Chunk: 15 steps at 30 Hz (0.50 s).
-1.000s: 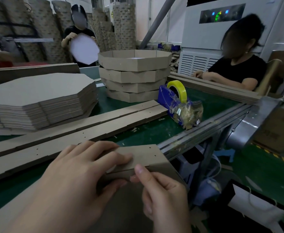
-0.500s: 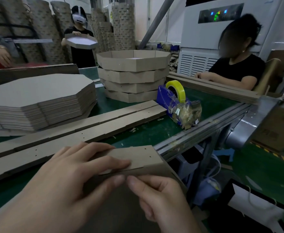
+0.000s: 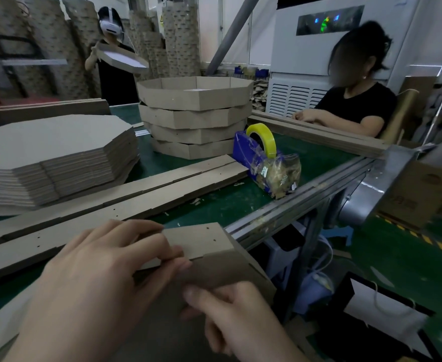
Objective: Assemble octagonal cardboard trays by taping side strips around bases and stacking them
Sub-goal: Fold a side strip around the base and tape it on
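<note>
A half-built cardboard tray (image 3: 201, 242) lies at the near table edge, its side strip folded over the corner. My left hand (image 3: 97, 278) grips the strip's top edge, fingers over it and thumb underneath. My right hand (image 3: 235, 320) presses its thumb on the tray's dark outer wall just below. Loose side strips (image 3: 141, 194) lie flat across the green table. A pile of flat octagonal bases (image 3: 52, 158) sits at the left. Several finished trays (image 3: 196, 118) are stacked at the back centre.
A blue tape dispenser with a yellow roll (image 3: 261, 152) stands right of the strips, scraps of tape bunched at its front. A seated person (image 3: 355, 100) works at the right; another person (image 3: 112, 64) holds a tray at the back. The table's metal rail (image 3: 306, 194) runs diagonally.
My right hand slid down and to the right along the tray's outer wall. My left hand shifted its hold on the strip's top edge. The person at the back tilted their tray.
</note>
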Motion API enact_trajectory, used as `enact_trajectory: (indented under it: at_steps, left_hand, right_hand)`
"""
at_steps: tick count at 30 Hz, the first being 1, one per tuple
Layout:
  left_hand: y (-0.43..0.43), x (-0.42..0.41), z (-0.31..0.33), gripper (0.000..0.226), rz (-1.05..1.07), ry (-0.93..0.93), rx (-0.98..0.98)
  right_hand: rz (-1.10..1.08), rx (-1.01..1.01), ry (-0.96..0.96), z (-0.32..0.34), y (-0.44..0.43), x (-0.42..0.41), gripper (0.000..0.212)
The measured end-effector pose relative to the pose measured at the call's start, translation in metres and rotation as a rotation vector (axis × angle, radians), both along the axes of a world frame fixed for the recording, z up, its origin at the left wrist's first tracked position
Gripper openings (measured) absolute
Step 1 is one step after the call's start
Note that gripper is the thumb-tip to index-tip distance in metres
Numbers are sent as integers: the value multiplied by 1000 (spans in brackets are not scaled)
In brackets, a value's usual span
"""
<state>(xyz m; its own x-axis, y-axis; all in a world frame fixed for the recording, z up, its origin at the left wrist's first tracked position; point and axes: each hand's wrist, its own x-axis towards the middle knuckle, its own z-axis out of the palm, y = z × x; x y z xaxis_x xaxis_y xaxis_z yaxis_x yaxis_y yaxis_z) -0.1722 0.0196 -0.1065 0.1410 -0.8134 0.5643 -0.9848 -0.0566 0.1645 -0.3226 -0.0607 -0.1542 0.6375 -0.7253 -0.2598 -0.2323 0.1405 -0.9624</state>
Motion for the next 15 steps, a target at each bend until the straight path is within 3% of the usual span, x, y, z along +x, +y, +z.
enact_trajectory:
  at_steps: [3, 5, 6, 10, 15]
  left_hand:
    - [4, 4, 0, 25, 11, -72, 52]
    - [5, 4, 0, 31, 19, -157, 102]
    - [7, 4, -1, 37, 31, -182, 135]
    - [15, 5, -1, 58, 92, -219, 234]
    - [4, -12, 12, 52, 67, -290, 230]
  right_hand:
    - [-300, -232, -178, -12, -3, -4, 42]
    - [-531, -481, -311, -18, -11, -9, 27]
    - [-534, -583, -299, -18, -14, -10, 14]
    - [-416, -864, -161, -26, -15, -4, 28]
    - [-407, -1017, -228, -29, -8, -3, 38]
